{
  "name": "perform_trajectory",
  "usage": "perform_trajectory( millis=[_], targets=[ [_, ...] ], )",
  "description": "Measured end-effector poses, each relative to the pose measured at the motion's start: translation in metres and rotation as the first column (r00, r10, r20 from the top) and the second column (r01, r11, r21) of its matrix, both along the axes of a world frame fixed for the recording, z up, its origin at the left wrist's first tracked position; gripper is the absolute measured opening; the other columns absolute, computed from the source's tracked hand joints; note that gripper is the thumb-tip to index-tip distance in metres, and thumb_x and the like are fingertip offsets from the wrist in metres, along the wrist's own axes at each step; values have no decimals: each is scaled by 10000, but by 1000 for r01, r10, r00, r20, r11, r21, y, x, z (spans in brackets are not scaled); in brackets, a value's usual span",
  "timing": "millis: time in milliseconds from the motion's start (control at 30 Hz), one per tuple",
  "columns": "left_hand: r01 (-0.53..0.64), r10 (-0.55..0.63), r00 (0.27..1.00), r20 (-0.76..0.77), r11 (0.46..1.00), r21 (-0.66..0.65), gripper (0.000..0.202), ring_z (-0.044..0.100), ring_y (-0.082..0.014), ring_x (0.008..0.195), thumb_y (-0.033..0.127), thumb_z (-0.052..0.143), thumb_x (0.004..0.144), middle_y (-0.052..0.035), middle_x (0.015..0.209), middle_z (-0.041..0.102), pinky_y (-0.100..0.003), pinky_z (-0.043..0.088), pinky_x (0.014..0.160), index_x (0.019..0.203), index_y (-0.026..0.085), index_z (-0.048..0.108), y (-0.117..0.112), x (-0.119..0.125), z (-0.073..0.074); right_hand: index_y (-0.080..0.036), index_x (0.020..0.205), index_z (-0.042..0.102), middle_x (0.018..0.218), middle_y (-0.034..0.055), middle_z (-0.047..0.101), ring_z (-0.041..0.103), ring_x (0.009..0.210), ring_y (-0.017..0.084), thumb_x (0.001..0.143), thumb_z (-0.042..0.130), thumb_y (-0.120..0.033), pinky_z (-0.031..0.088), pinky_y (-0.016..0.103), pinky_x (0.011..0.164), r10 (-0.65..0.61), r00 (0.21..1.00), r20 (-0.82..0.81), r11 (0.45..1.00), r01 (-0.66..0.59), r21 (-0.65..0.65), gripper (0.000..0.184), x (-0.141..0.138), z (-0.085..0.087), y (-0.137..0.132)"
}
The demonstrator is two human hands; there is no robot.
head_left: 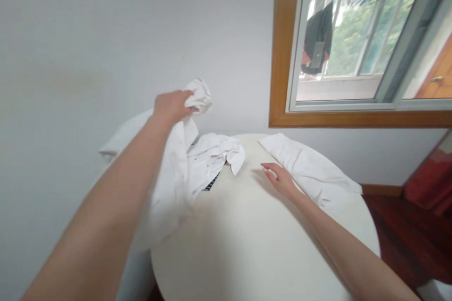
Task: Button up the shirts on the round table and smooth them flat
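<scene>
My left hand (175,105) grips a bunched part of a white garment (173,169) and holds it up over the left side of the round white table (247,240). The rest of the cloth hangs down past my forearm, partly hidden by it. Beside it, a crumpled white cloth (213,150) lies on the table; I cannot tell whether the two are one piece. A black-and-white patterned item (212,183) peeks out underneath. My right hand (278,178) is empty, fingers apart, just above the tabletop, close to a flat, folded white cloth (310,164).
Another white piece (125,132) shows behind my left forearm at the table's left edge. The table stands against a pale wall (141,23). A wood-framed window (282,56) is at the back right. Dark red floor (409,230) and a red fabric (432,174) are to the right.
</scene>
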State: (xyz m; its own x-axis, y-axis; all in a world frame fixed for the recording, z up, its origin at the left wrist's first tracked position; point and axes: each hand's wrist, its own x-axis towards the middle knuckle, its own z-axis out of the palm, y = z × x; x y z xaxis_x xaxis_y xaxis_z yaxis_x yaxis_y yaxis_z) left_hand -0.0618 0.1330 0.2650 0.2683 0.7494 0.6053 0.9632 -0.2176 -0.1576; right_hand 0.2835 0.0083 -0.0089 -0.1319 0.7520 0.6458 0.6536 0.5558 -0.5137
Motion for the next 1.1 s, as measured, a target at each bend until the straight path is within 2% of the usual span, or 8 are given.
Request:
perform_trajectory(
  millis=[200, 300, 367, 467, 567, 733, 867, 1100],
  targets=[
    [-78, 77, 997, -17, 929, -362, 702, 514, -308, 1152, 530, 408, 879, -208, 1293, 528, -406, 383, 958, 1418, 88, 328, 45, 32, -172, -212, 1147, 627, 1094, 84, 670, 613, 1015, 203, 943, 398, -376, 464, 357, 910, 39, 994, 100, 999, -38, -17, 347, -3, 0, -1],
    [-101, 116, 993, 15, 916, -389, 715, 430, -365, 1222, 571, 293, 892, -216, 1359, 457, -471, 381, 949, 1441, 113, 281, 51, 37, -215, -206, 1145, 626, 1089, 80, 673, 615, 1008, 196, 942, 409, -359, 457, 341, 910, 36, 991, 125, 999, -33, -27, 335, -4, 1, -1],
    [-59, 85, 995, 48, 917, -394, 750, 369, -398, 1257, 611, 336, 862, -210, 1415, 389, -527, 376, 941, 1443, 142, 274, 56, 36, -220, -205, 1146, 624, 1092, 75, 673, 613, 1016, 189, 939, 417, -348, 448, 327, 916, 24, 989, 144, 999, -20, -30, 326, -4, 2, -1],
    [89, -35, 986, 162, 936, -341, 902, 334, -442, 1256, 678, 524, 734, -246, 1447, 318, -621, 306, 963, 1395, 88, 354, 63, 29, -204, -214, 1090, 651, 1069, 66, 680, 613, 1007, 181, 933, 428, -322, 433, 310, 916, -30, 976, 216, 997, 45, -65, 294, 0, 10, -1],
    [208, -154, 951, 269, 961, -183, 981, 353, -471, 1238, 705, 590, 662, -249, 1459, 297, -678, 245, 956, 1389, 87, 364, 66, 15, -183, -214, 1022, 679, 1050, 78, 683, 597, 1020, 209, 910, 459, -282, 415, 344, 922, -238, 913, 332, 953, 285, -100, 256, 17, 25, -1],
    [162, -87, 896, 436, 977, -138, 966, 397, -450, 1230, 747, 566, 648, -236, 1259, 546, -649, 192, 993, 1280, 20, 489, 68, -17, -177, -176, 1091, 652, 1121, 181, 633, 531, 1120, 310, 884, 505, -301, 376, 485, 940, -666, 669, 329, 659, 735, -160, 283, 87, 39, -6],
    [216, -57, 873, 484, 935, -280, 961, 435, -437, 1208, 774, 551, 632, -265, 1151, 606, -618, 265, 980, 1151, -35, 565, 70, -31, -196, -128, 1012, 647, 1068, 276, 607, 525, 1109, 361, 858, 529, -464, 337, 588, 926, -753, 587, 296, 522, 808, -275, 388, 135, 23, -11],
    [324, -314, 862, 398, 945, 45, 773, 248, -389, 1351, 594, 604, 724, -202, 1392, 432, -584, 25, 1091, 1274, 62, 498, 36, -9, -197, -124, 912, 627, 1117, 311, 563, 446, 1170, 394, 665, 671, -609, 299, 642, 919, -746, 579, 328, 516, 815, -264, 546, 135, -5, -4]
  ],
)
